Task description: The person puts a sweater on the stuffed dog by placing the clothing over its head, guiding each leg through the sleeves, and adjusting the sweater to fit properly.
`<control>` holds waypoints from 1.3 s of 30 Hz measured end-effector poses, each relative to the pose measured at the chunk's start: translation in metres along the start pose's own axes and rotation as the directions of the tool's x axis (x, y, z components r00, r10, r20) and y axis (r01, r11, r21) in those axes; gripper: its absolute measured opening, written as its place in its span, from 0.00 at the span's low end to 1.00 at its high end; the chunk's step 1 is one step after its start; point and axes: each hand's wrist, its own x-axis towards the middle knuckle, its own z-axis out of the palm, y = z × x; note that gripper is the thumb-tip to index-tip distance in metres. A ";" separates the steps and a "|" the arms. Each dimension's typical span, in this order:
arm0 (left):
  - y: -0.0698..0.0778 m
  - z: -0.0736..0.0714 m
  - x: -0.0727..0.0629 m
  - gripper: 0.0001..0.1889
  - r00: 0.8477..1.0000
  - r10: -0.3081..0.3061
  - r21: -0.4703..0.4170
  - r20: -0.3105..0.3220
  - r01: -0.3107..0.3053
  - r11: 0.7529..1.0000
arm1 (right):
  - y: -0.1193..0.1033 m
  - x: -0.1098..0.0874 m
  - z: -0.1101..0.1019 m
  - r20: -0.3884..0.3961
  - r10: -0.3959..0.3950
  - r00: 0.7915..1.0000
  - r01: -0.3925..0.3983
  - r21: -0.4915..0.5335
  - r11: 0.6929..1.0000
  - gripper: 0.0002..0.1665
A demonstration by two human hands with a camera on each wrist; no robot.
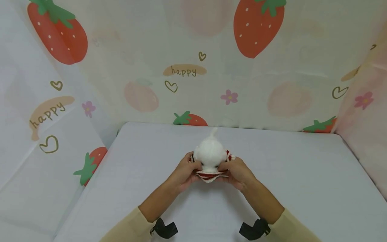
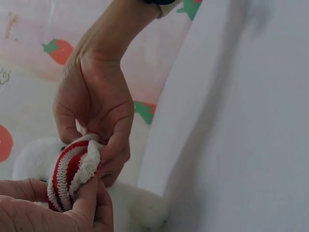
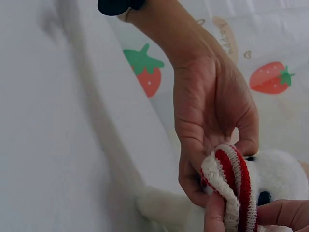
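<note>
A white plush toy (image 1: 209, 151) with a rounded head stands between both hands, held just over the table. Dark eyes (image 3: 264, 198) show on its face in the right wrist view. A red-and-white striped knit band (image 2: 72, 169) wraps the toy below its face, its edge bunched and spread wide. My left hand (image 1: 187, 171) pinches one side of this knit band between thumb and fingers. On the opposite side, my right hand (image 1: 239, 172) pinches it in the same way. Part of the toy's white body (image 3: 166, 208) shows beneath the knit; the rest is hidden by the hands.
The white table (image 1: 302, 174) stretches to both sides of the toy. Behind it hangs a cloth backdrop (image 1: 254, 77) printed with strawberries, hearts and the word happy. Black wrist cameras (image 1: 164, 228) sit on both forearms.
</note>
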 end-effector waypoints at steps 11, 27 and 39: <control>-0.009 0.002 0.001 0.38 1.000 0.007 -0.114 -0.015 -0.009 0.993 | 0.005 0.000 0.002 -0.035 -0.032 0.999 0.034 0.068 0.997 0.34; -0.012 0.016 0.001 0.46 0.998 0.059 -0.126 -0.022 -0.061 0.990 | 0.011 -0.005 0.007 -0.046 -0.029 0.999 0.033 0.091 0.995 0.40; -0.016 -0.028 0.012 0.13 1.000 -0.010 -0.305 0.006 0.011 0.952 | 0.012 0.009 -0.035 0.050 -0.060 0.997 0.050 0.189 0.981 0.10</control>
